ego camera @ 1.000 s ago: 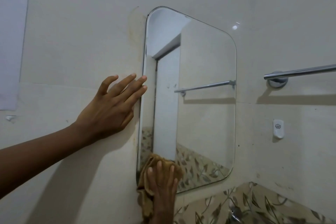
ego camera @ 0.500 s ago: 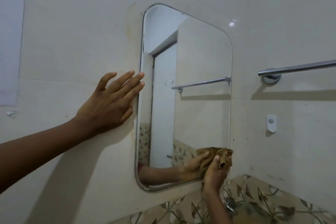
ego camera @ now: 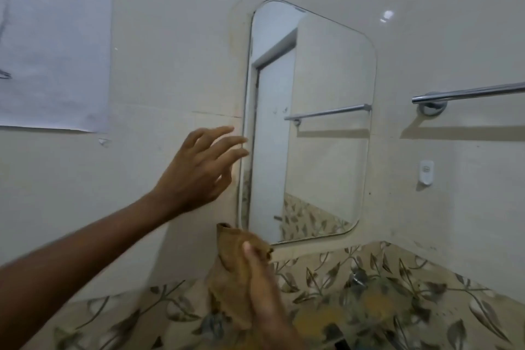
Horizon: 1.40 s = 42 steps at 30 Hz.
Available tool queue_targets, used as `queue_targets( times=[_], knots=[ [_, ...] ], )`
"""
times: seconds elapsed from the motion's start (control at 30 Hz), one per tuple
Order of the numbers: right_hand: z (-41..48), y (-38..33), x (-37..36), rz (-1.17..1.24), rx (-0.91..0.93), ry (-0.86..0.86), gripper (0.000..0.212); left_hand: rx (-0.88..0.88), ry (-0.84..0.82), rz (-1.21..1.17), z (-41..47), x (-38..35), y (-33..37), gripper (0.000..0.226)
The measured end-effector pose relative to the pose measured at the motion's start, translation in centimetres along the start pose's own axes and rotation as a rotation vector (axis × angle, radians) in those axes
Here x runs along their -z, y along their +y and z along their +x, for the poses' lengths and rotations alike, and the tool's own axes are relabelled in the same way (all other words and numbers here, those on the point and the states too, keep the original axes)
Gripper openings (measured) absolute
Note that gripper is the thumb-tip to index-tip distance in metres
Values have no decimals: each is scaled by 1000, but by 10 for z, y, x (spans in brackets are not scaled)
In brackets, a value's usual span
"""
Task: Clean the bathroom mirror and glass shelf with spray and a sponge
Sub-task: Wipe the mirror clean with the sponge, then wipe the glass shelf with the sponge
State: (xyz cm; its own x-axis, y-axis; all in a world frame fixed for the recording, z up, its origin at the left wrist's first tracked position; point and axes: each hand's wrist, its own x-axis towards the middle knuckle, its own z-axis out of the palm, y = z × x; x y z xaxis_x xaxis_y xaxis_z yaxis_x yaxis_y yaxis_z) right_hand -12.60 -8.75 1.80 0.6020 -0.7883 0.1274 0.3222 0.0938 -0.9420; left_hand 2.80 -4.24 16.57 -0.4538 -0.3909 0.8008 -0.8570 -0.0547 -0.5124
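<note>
dim | glare spot upper right | right hand (ego camera: pixel 264 290) blurred, perhaps motion

We see a white paper sheet w/ faint pencil lines (ego camera: pixel 54 42) stuck to the glossy cream wall tiles (ego camera: pixel 170 51) at upper left, a small torn white scrap (ego camera: pixel 103 141) just below its lower-right corner. At right, a chrome towel bar (ego camera: pixel 468 93) runs off-frame from a round mount; a small white plastic wall fitting (ego camera: pixel 426 172) sits below it. A leaf-patterned beige tile band (ego camera: pixel 383 270) runs along the btm.
</note>
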Motion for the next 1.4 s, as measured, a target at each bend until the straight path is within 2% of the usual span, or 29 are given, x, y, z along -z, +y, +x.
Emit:
queue_targets(
  times=[0.07, 0.1, 0.2, 0.27, 0.3, 0.37, 0.4, 0.53, 0.7, 0.8, 0.9, 0.97, 1.1, 1.2, 1.3, 1.37, 1.4],
  knots=[
    [-15, -18, -8, 94, -75, 12, 35, 107, -2, -224, -35, 17, 19, 29],
    [-23, -22, -8, 150, -100, -21, 35, 232, -46, -378, -57, 25, 32, 30],
    [-39, -26, -8, 204, -164, -61, 36, 828, -198, -847, -109, 36, 55, 37],
    [-43, -23, -10, 204, -183, -92, 33, 1164, -355, -1264, -129, 41, 62, 48],
    [-44, -23, -11, 169, -185, -108, 30, 1255, -425, -1419, -132, 41, 63, 45],
    [-45, -23, -13, 93, -189, -141, 24, 1291, -478, -1515, -138, 46, 61, 23],
    [-43, -21, -13, 51, -172, -134, 20, 1312, -450, -1509, -141, 49, 60, 16],
    [-37, -9, -5, -164, -13, -54, 14, 1393, -354, -1481, -153, 50, 66, 13],
    [-41, 9, -6, -141, -147, -176, 19, 1304, -486, -1255, -175, 39, 88, 22],
    [-34, 21, -12, -253, -95, -221, 20, 1427, -468, -1335, -185, 37, 91, 6],
    [-22, 36, -19, -482, 47, -211, 22, 1508, -424, -1202, -196, 32, 90, 6],
    [-12, 48, -23, -590, 72, -172, 25, 1525, -419, -1099, -204, 26, 90, 7],
    [5, 69, -22, -971, 150, -61, 38, 1484, -354, -892, -221, 9, 89, 8],
    [7, 78, -13, -1337, 431, 4, 31, 1411, -305, -818, -232, 4, 86, 25],
    [-2, 82, -22, -1325, 565, -226, 26, 1393, -261, -812, -239, 4, 84, 27],
    [-10, 89, -36, -1333, 515, -421, 30, 1410, -234, -815, -240, 4, 83, 25],
    [-14, 92, -42, -1379, 426, -503, 39, 1413, -221, -824, -239, 4, 83, 26]
  ],
)
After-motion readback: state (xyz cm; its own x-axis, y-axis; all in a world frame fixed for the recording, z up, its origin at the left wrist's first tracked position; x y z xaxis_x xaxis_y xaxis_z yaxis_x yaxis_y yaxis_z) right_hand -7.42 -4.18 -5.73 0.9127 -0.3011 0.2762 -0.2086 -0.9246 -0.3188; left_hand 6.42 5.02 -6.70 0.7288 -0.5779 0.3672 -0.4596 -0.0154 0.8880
